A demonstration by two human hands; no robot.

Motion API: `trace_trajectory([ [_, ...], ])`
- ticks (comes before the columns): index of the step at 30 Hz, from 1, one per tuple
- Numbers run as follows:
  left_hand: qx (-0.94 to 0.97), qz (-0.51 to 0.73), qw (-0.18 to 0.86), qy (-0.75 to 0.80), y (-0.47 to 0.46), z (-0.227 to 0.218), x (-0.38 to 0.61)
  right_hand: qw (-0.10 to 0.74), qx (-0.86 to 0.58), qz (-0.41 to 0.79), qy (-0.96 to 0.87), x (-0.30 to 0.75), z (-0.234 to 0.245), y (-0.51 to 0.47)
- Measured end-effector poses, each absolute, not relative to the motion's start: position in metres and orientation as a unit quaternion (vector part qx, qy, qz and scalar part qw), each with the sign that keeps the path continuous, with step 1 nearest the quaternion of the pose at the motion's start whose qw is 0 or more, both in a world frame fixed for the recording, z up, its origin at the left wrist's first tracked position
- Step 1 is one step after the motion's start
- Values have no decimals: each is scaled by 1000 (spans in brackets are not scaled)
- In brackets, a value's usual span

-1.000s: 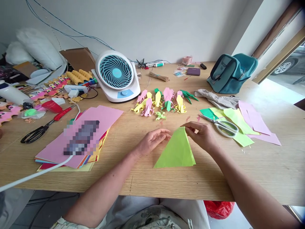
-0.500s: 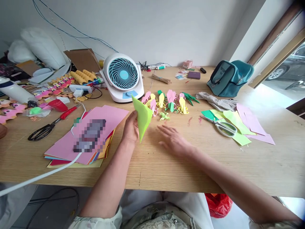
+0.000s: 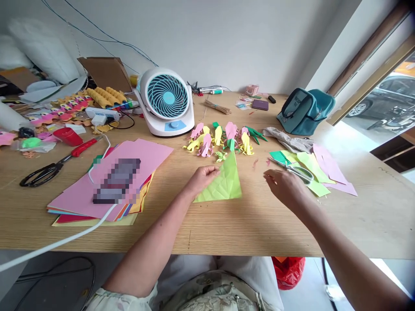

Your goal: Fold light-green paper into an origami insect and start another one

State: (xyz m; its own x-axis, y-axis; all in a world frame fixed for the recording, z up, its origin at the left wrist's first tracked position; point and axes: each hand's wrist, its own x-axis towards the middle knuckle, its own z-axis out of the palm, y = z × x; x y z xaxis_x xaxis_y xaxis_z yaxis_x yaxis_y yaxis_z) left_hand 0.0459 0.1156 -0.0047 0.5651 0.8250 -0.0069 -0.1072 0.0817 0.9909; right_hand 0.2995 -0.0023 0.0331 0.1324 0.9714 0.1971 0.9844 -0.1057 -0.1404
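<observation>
A creased lime-green paper triangle [image 3: 225, 183] lies flat on the wooden table [image 3: 246, 224], its point toward the folded paper figures [image 3: 223, 138]. My left hand [image 3: 202, 177] grips its left edge between thumb and fingers. My right hand [image 3: 283, 185] hovers to the right of the paper, holding nothing, fingers loosely spread, close to the white-handled scissors [image 3: 296, 170] and the green and pink paper scraps [image 3: 319, 170].
A stack of coloured paper [image 3: 106, 185] with a white cable across it lies at left, near red-handled scissors [image 3: 53, 164]. A white and blue fan [image 3: 167, 101] stands behind. A teal bag [image 3: 303, 110] and a crumpled cloth [image 3: 287, 138] sit at right.
My left hand, which had lifted the green paper upright, has laid it flat again with its creased side up. My right hand has moved right toward the white scissors.
</observation>
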Motion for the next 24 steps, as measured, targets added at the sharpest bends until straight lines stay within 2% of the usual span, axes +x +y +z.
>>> trace_trajectory([
  [2, 634, 316, 645, 287, 112, -9, 50, 210, -696, 62, -684, 294, 38, -2],
  [5, 668, 309, 606, 303, 113, -15, 51, 275, -606, 60, -744, 280, 29, 6],
  [11, 711, 287, 563, 310, 112, -17, 51, 274, -541, 28, -795, 273, 2, 10],
  [18, 733, 274, 551, 288, 103, -8, 52, 259, -476, -21, -840, 270, -1, 6],
  [24, 846, 254, 408, 231, 97, -1, 53, 231, -410, -61, -880, 263, -1, 2],
])
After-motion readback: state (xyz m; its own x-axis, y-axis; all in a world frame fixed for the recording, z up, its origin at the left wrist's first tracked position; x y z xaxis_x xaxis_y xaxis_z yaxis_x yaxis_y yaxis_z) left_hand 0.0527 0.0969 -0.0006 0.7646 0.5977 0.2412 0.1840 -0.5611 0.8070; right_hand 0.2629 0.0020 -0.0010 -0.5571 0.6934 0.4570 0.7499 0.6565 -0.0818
